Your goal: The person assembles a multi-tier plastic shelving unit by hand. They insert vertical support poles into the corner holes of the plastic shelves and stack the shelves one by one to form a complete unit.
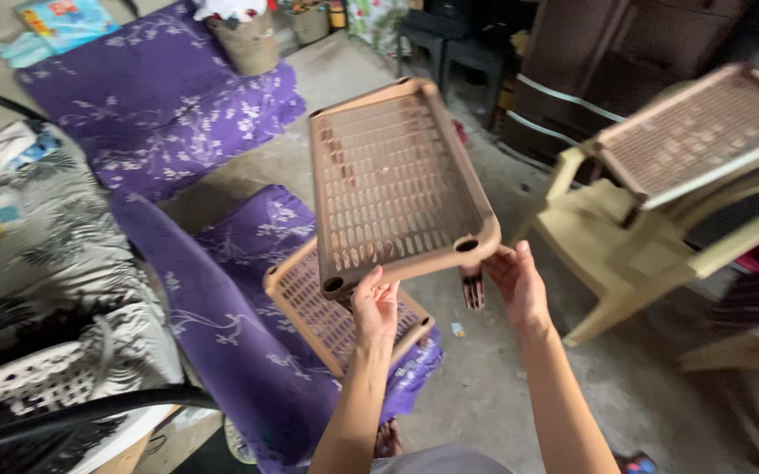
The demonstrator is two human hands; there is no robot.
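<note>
Both hands [445, 294] — gripping slotted tray [397, 180]

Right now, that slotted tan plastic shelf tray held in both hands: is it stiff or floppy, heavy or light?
Probably stiff: the tray keeps its flat shape though gripped only at its near edge. Likely light, since it is mostly open slots and the left hand and right hand hold it aloft by the fingers.

A lived-in home: purple floral bedding [160, 96] on concrete floor [485, 386], plastic chair [625, 246], dark cabinet [607, 61].
</note>
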